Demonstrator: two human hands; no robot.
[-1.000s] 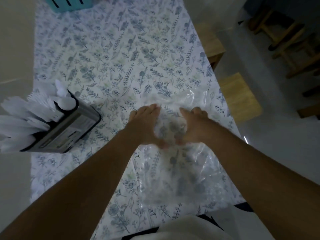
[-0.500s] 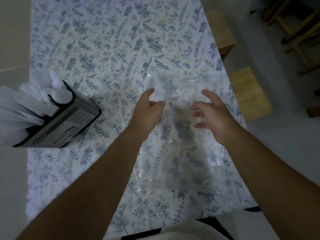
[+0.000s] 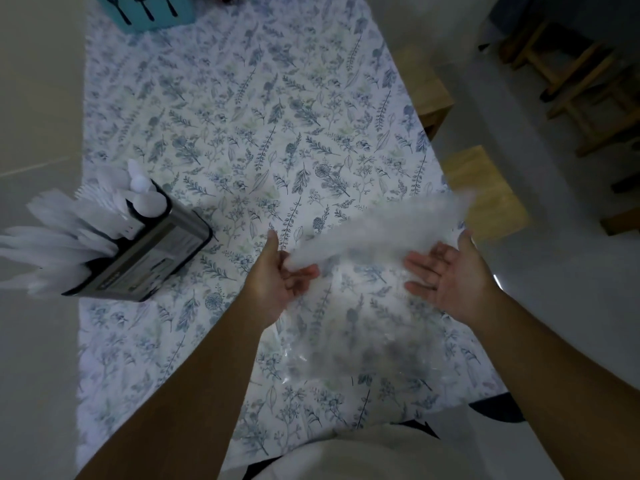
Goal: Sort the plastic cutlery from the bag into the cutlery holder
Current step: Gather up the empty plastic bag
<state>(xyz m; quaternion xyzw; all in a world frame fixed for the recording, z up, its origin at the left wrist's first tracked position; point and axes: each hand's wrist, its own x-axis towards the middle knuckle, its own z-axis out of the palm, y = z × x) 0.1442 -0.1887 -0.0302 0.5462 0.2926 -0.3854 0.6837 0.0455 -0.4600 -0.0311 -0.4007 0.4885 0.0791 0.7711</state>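
Bag (image 3: 363, 306) in L grip (image 3: 287, 271)

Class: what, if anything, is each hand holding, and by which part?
The left hand pinches the clear plastic bag by its near-left edge. The right hand is open, holding nothing.

My left hand (image 3: 289, 277) pinches one end of the clear plastic bag (image 3: 363, 306), whose upper flap is lifted and blurred above the floral tablecloth (image 3: 242, 116); my right hand (image 3: 446, 275) lies palm up with straight fingers at the bag's right side. The black cutlery holder (image 3: 145, 254), full of white plastic cutlery (image 3: 86, 216), stands at the table's left edge; a teal box (image 3: 152, 10) sits at the far edge.
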